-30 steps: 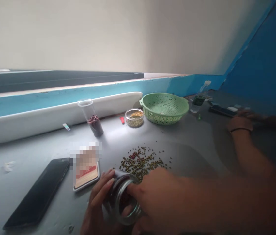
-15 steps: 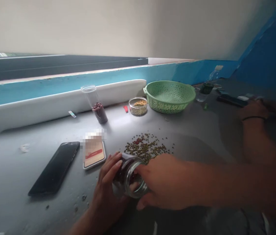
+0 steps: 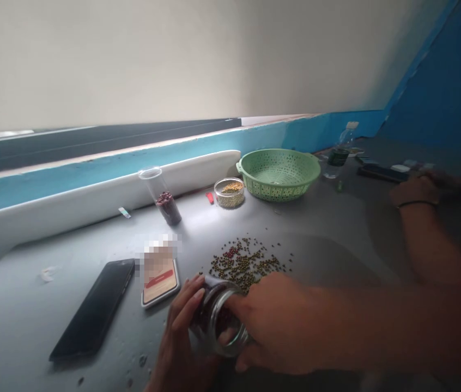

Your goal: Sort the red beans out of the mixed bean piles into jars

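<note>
Only the head view is tipping upward; at six o'clock the left hand (image 3: 183, 321) is still gripping the glass jar (image 3: 205, 311), the right hand (image 3: 283, 321) is keeping a finger in its mouth, and loose beans (image 3: 242, 264) are lying at the jar's one o'clock.

The left hand (image 3: 185, 326) is gripping a clear jar (image 3: 218, 318) that is lying tilted, its mouth toward the right hand (image 3: 279, 321), whose finger is reaching inside. Just beyond the hands, green beans (image 3: 242, 264) with a few red ones among them are lying scattered on the gray table (image 3: 316, 239). Left of the left hand, a lit phone (image 3: 160, 277) and a dark phone (image 3: 93, 310) are resting side by side. Farther beyond the hands, a clear cup (image 3: 167, 204) of dark red beans is standing left of a small red piece (image 3: 210, 198), a round dish (image 3: 229, 195) of green and yellow grains, and a green basket (image 3: 279, 177). Beyond the right hand, a bottle (image 3: 338, 155) is standing near another person's hand (image 3: 418, 190).
</note>
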Tool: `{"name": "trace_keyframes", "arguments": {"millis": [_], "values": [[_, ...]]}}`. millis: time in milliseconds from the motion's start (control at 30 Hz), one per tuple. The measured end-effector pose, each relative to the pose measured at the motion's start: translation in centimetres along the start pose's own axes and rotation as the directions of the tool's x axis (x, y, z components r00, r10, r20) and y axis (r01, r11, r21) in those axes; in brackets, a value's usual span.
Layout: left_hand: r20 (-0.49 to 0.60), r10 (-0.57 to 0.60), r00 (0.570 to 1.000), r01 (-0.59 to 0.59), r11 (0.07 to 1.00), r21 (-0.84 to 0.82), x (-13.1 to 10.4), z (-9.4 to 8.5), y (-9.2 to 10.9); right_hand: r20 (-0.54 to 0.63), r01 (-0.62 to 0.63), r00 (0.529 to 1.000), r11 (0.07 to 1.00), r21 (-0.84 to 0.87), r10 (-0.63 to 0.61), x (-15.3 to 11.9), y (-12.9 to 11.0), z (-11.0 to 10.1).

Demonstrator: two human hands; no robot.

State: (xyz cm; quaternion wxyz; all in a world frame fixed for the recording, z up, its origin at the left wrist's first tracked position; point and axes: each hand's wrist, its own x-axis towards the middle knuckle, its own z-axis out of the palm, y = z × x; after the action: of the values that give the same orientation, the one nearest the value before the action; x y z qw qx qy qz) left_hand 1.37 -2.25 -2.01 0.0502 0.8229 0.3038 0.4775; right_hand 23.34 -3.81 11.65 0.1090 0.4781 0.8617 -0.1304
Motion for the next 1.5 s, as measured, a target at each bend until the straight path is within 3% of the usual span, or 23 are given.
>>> {"name": "trace_keyframes", "arguments": {"millis": [133,233,467,600,767,933,1033,1233,1500], "values": [[0.001,-0.002,1.000,0.002,1.000,-0.006,0.0,0.1,-0.2,-0.155,0.026,0.987,0.998,-0.062,-0.035,-0.6,0.0,0.1],[0.008,0.002,1.000,-0.002,1.000,0.007,-0.1,-0.1,-0.4,-0.158,0.038,0.986,0.996,-0.076,-0.050,-0.8,-0.1,-0.2],[0.048,-0.010,0.999,0.010,1.000,0.019,-1.0,-0.4,-1.0,0.117,0.027,0.993,0.998,0.053,-0.033,0.5,0.5,-0.2],[0.030,-0.005,1.000,0.005,1.000,0.001,-0.7,-0.1,-0.9,0.153,0.034,0.987,0.997,0.074,-0.045,0.7,0.7,0.3],[0.037,0.019,0.999,-0.019,1.000,-0.015,-0.6,-0.3,-0.7,0.091,0.030,0.995,0.996,0.084,-0.037,0.2,0.5,0.4],[0.025,-0.009,1.000,0.010,0.999,-0.035,-1.3,-0.3,-1.4,-0.169,0.094,0.982,0.995,0.043,-0.085,-0.9,0.5,0.6],[0.036,-0.008,0.999,0.009,0.999,-0.036,-1.3,-0.2,-1.6,-0.247,0.116,0.964,0.991,0.073,-0.095,-1.4,0.5,0.7],[0.057,0.026,0.998,-0.027,1.000,0.002,-0.6,-0.5,-0.6,-0.167,0.066,0.985,0.994,0.088,-0.050,-1.9,0.4,-0.2],[0.042,0.041,0.998,-0.041,0.999,0.003,-0.1,-0.2,-0.3,-0.202,0.081,0.977,0.994,0.078,-0.064,-1.9,0.5,0.3]]}}
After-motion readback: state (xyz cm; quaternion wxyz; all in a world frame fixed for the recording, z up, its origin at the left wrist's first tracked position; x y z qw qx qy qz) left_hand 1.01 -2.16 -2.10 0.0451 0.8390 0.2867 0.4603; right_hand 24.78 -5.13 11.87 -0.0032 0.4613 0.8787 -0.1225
